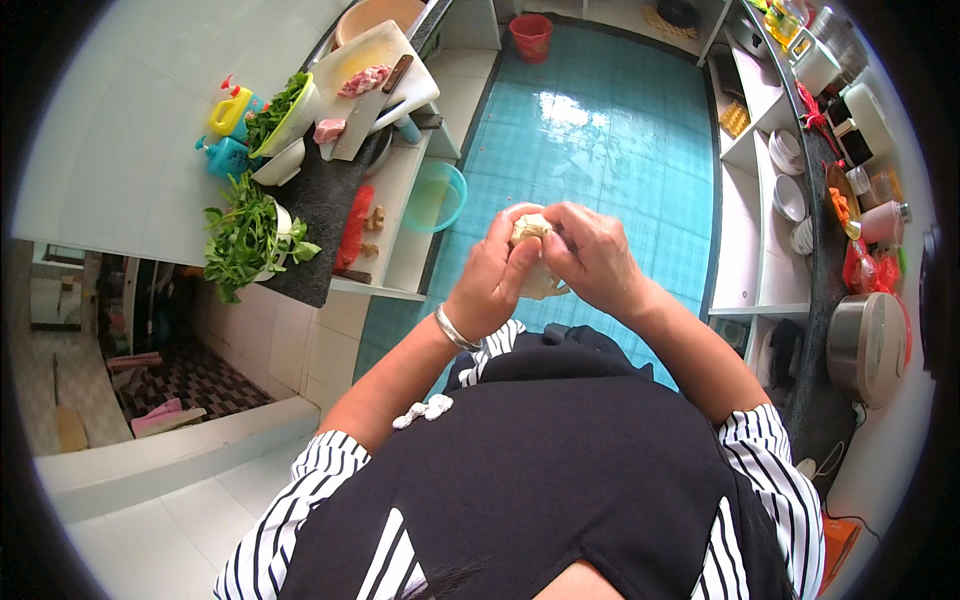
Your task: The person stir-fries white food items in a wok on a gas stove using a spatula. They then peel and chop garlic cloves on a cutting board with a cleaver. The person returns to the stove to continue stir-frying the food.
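Note:
In front of my chest, my left hand (487,274) and my right hand (598,251) hold a pale bulb, apparently garlic (530,226), between them. Both thumbs press on its near side, and the curled fingers wrap its far side and hide part of it. Just below the thumbs shows a pale, translucent thing (541,285); whether it is held or lies lower down I cannot tell. A silver bangle (456,328) circles my left wrist.
On the left counter (307,225), a cleaver (367,116) and raw meat (365,80) lie on a white cutting board (409,71), near leafy greens (236,240). A green basin (436,196) stands below. A rice cooker (866,349) sits right; a red bucket (531,37) stands ahead.

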The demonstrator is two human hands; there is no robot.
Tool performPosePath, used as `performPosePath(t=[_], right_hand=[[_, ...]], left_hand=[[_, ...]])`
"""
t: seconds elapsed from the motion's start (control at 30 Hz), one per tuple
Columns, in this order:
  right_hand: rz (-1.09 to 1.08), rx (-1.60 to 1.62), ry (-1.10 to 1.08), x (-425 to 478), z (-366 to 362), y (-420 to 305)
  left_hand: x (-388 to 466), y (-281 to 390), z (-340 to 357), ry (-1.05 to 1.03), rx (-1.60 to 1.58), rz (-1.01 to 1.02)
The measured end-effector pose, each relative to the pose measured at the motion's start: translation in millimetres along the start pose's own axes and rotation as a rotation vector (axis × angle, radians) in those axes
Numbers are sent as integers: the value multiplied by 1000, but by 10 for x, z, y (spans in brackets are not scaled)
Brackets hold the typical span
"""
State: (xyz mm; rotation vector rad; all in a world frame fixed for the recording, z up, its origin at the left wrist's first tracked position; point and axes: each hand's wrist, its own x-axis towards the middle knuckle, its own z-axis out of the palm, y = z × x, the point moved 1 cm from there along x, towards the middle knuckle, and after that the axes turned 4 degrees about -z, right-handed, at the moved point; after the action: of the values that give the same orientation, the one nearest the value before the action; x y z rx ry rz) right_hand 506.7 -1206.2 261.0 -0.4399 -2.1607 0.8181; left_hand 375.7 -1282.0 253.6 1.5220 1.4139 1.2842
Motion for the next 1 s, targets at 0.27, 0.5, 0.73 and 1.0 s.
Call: performPosePath(t=[0.27, 0.5, 0.73, 1.0], right_hand=[[2, 46, -219, 129, 104, 39], [203, 277, -210, 396, 603, 208], [438, 429, -288, 1019, 1251, 269], [971, 1168, -104, 1946, 2131, 513]], left_hand=[[-78, -80, -242, -104, 111, -6], [-169, -252, -587, -15, 67, -62], [-39, -665, -1275, 121, 192, -21], [233, -1137, -2291, 177, -272, -108]])
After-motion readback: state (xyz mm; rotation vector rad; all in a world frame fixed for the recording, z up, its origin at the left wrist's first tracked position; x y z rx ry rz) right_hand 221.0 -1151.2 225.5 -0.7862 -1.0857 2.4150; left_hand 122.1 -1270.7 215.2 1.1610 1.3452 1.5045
